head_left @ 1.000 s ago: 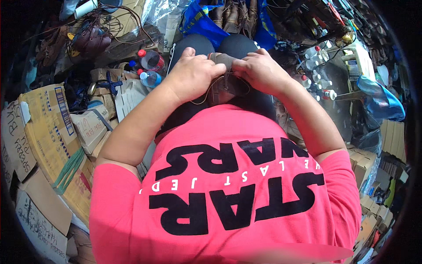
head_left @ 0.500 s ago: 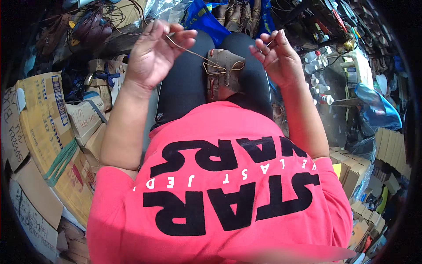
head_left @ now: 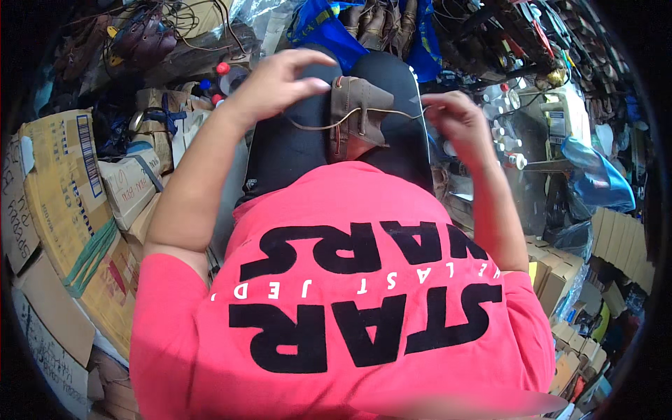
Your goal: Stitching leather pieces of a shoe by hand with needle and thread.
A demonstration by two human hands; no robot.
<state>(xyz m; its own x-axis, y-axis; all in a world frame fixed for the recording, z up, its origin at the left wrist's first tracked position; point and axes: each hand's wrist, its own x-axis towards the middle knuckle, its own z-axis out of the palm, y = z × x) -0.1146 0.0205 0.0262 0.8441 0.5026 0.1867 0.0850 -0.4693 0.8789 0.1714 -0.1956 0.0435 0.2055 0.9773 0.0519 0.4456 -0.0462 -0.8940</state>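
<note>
A brown leather shoe (head_left: pixel 358 119) rests upright between my knees on my black trousers (head_left: pixel 294 150). A thin brown lace (head_left: pixel 364 114) runs across it. My left hand (head_left: pixel 276 84) hovers at the shoe's left edge, fingers pinched on one lace end. My right hand (head_left: pixel 455 122) is to the shoe's right, fingers curled on the other lace end. My pink printed shirt (head_left: pixel 350 294) fills the lower part of the view.
Stacked cardboard boxes (head_left: pixel 59 189) crowd my left side. More small boxes (head_left: pixel 616 245) and a blue plastic bag (head_left: pixel 595 175) sit at the right. Dark shoes (head_left: pixel 140 42), small bottles (head_left: pixel 224 73) and a blue bag with boots (head_left: pixel 371 24) lie beyond my knees.
Both hands first worked close together on the shoe, then pulled wide apart with the lace. Now they have come back in toward the shoe, the lace slacker.
</note>
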